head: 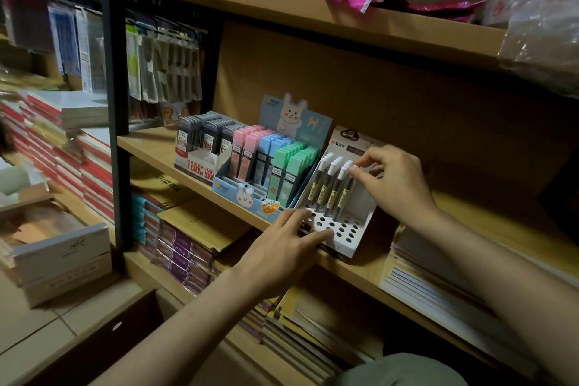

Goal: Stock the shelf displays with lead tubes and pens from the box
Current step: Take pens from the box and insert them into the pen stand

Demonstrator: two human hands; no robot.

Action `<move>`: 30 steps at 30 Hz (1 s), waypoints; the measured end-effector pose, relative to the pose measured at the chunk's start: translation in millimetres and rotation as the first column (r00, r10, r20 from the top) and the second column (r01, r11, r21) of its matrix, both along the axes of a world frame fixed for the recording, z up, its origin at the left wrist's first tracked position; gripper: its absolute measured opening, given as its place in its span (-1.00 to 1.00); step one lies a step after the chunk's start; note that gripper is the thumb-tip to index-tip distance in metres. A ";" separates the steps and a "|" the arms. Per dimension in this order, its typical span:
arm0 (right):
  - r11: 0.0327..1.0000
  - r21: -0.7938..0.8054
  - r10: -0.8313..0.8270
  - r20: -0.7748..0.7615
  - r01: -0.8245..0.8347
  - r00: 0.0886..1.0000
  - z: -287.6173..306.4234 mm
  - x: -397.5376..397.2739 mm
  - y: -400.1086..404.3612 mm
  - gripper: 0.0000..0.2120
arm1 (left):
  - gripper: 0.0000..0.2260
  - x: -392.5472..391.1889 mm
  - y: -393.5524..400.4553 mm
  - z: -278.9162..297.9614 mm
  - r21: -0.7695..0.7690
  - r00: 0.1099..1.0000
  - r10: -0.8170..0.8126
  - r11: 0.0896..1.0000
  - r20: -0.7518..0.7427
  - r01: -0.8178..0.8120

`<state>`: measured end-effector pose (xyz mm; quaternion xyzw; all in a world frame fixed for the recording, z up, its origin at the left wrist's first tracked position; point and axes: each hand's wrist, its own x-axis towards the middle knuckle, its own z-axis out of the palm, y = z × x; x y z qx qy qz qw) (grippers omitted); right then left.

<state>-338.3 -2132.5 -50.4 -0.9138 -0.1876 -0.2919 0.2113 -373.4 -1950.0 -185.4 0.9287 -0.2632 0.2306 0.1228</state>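
Pen display stand (pixel 340 230) is set on the middle shelf (pixel 150 142), just beside the rabbit-print lead tube display (pixel 260 163). White-capped pens (pixel 329 186) are seated upright in its rear holes. One pen cap is pinched by the right hand (pixel 394 183). Left hand (pixel 282 252) is laid on the stand's front edge, fingers extended, some holes hidden beneath. Label print is too small to read. The stock box cannot be identified.

Wood shelf (pixel 163 147) matt; cardboard pen display (pixel 351 244) glossy.
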 end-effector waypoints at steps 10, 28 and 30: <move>0.998 -0.045 -0.047 -0.052 0.044 0.998 -4.7 -9.1 0.8 -0.85 | -0.48 -8.5 -0.4 4.6 -0.020 0.994 -0.034 0.999 -0.100 0.032; 0.909 -0.068 0.011 -0.982 -0.411 0.188 -291.1 -83.9 149.0 -0.84 | -0.74 -161.3 140.7 -183.0 0.096 0.202 0.326 0.707 -0.924 -0.701; 0.902 -0.152 -0.081 -0.979 -0.405 0.188 -334.5 -85.8 155.3 -0.76 | -0.70 -175.3 125.3 -228.9 0.022 0.113 0.266 0.459 -0.957 -0.888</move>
